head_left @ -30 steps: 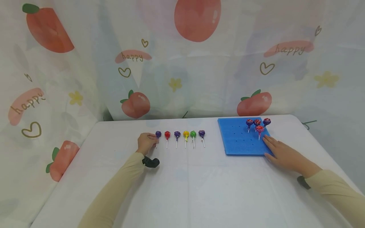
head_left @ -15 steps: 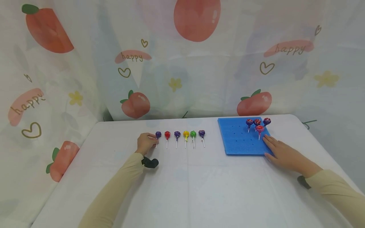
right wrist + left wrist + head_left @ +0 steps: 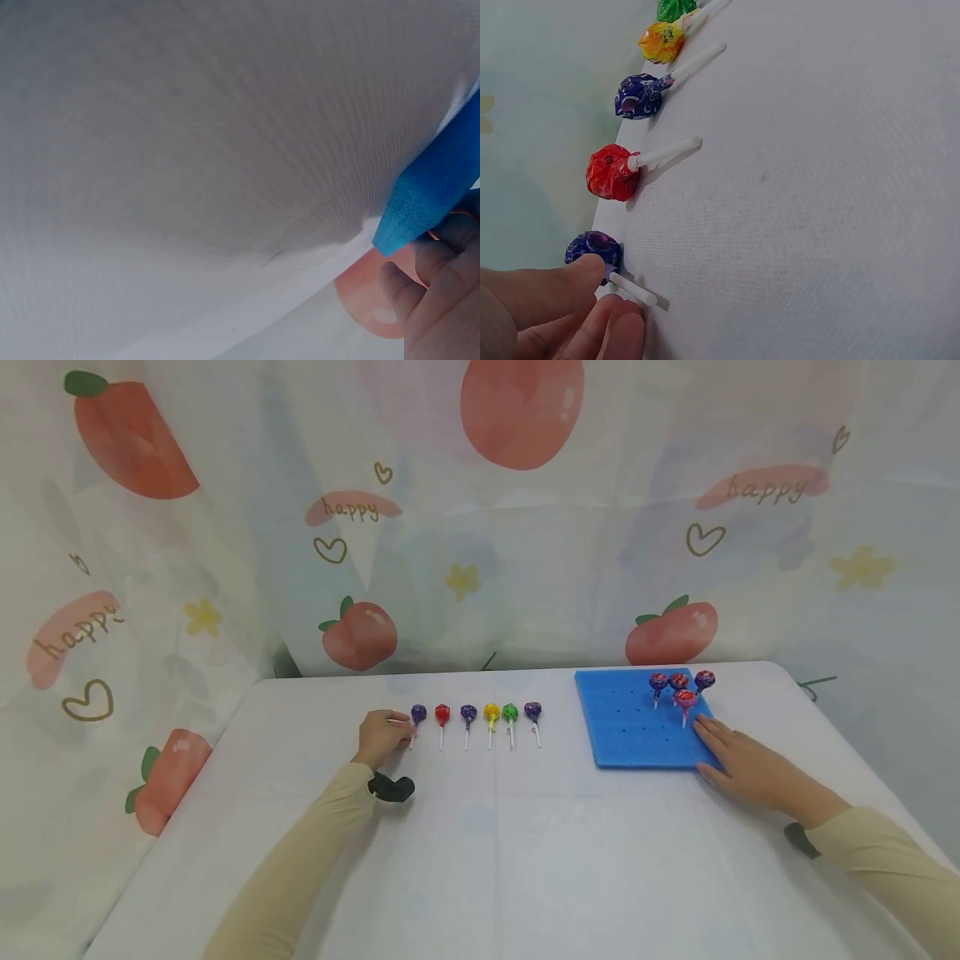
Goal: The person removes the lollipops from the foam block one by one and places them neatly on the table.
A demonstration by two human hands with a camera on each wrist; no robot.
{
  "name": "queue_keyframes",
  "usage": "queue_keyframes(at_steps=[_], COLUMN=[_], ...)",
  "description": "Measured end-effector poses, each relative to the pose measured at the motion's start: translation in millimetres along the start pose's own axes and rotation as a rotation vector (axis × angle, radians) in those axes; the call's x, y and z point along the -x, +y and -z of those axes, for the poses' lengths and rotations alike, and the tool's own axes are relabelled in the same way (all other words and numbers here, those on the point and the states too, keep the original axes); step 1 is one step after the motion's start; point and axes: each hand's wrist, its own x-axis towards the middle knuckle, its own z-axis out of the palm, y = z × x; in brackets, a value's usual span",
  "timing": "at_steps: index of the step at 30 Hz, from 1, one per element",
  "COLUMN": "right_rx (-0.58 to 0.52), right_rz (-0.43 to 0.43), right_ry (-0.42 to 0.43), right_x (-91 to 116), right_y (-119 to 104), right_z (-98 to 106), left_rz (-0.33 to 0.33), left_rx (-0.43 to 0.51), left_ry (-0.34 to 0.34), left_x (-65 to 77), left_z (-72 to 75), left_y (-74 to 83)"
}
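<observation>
At the left end of a row of wrapped lollipops, my left hand (image 3: pixel 381 737) pinches a purple lollipop (image 3: pixel 418 713) low on the table. In the left wrist view, the thumb (image 3: pixel 590 268) overlaps the wrapper of that purple lollipop (image 3: pixel 600 244), and curled fingers sit by its white stick. My right hand (image 3: pixel 750 768) rests with extended fingers along the right edge of a blue foam board (image 3: pixel 630 743). The right wrist view has the board's edge (image 3: pixel 431 195) beside the fingers (image 3: pixel 409 292); part of the hand is cut off there.
Red (image 3: pixel 442 715), purple (image 3: pixel 468 713), yellow (image 3: pixel 491 713), green (image 3: pixel 510 713) and another purple lollipop (image 3: pixel 533 712) lie rightward in the row. Several lollipops stand in the board's back right, including a pink one (image 3: pixel 685 699). Small holes dot the board. A printed curtain (image 3: pixel 540 560) hangs behind the table.
My left hand has shifted slightly left, and the end of the purple lollipop's stick has swung a little left with it. My right hand and the board stay put.
</observation>
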Motion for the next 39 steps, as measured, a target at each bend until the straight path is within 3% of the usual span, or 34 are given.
queue_keyframes(at_steps=[6, 13, 20, 28, 33, 39], right_rx=[0.007, 0.002, -0.006, -0.007, -0.015, -0.012], right_rz=[0.000, -0.006, -0.005, -0.009, -0.009, -0.008], right_ry=[0.004, 0.000, -0.001, -0.002, 0.004, 0.012], right_x=[0.4, -1.0, -1.1, 0.1, 1.4, 1.4], right_y=[-0.3, 0.4, 0.8, 0.7, 0.9, 1.2], right_z=[-0.1, -0.4, 0.0, -0.2, -0.1, -1.6], left_rz=[-0.053, -0.048, -0.144, -0.276, -0.363, -0.485], left_rx=[-0.024, 0.130, 0.264, 0.305, 0.294, 0.242], left_ry=[0.050, 0.083, 0.039, -0.020, -0.109, -0.169], left_x=[1.5, 2.3, 8.0, 18.4, 26.1, 34.5], left_z=[4.2, 6.1, -5.6, -44.4, -74.9, -115.9], left_y=[0.8, 9.5, 26.8, 57.7, 77.8, 100.1])
